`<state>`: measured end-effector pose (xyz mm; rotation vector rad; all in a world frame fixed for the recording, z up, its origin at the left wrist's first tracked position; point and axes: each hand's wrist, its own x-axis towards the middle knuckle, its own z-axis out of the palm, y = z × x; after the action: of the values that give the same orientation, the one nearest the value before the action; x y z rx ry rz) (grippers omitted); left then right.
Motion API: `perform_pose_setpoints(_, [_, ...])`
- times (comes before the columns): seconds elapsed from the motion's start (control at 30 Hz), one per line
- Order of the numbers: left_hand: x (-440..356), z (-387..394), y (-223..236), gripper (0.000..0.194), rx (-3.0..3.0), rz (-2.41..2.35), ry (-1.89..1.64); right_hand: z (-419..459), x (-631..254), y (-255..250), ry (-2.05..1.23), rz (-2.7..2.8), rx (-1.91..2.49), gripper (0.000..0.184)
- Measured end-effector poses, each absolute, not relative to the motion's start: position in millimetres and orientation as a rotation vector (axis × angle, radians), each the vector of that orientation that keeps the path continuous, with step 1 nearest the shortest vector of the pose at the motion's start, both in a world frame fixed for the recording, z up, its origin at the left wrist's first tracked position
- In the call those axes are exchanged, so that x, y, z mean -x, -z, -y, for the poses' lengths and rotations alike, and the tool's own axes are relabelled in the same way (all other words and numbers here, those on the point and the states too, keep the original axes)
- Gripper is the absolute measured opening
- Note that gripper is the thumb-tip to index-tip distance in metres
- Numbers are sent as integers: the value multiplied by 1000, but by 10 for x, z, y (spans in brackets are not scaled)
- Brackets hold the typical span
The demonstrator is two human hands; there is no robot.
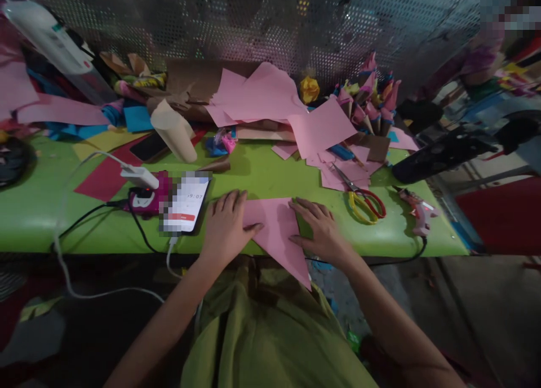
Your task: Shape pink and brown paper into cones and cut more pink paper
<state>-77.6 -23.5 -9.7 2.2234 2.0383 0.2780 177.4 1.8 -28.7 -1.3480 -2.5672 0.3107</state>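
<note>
A pink paper sheet (279,230), folded into a triangle, lies on the green table (262,174) with its point hanging over the near edge. My left hand (226,227) lies flat on the sheet's left side, fingers stretched out. My right hand (321,230) presses the right side, fingers spread along the fold. Neither hand grips anything.
A phone (186,202) on a cable lies left of my hands beside a white charger (139,177). Scissors (363,199) and a glue gun (418,213) lie to the right. Loose pink sheets (270,103), paper cones (372,103) and a cream paper roll (173,132) crowd the back.
</note>
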Motion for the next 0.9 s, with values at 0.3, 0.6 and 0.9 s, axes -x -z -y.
perform_pose_setpoints(0.3, [681, -47, -162, 33, -2201, -1759, -26, -239, -1728, 260, -469, 2535, 1332, 94])
perform_pose_setpoints(0.6, [767, -34, -96, 7, -1802, -1592, -513, -330, -1708, 379, -903, 2109, 1295, 76])
perform_pose_setpoints(0.9, [753, -152, 81, 41, -1018, -1220, -1231, -410, -1604, 266, -1428, 1306, 1159, 32])
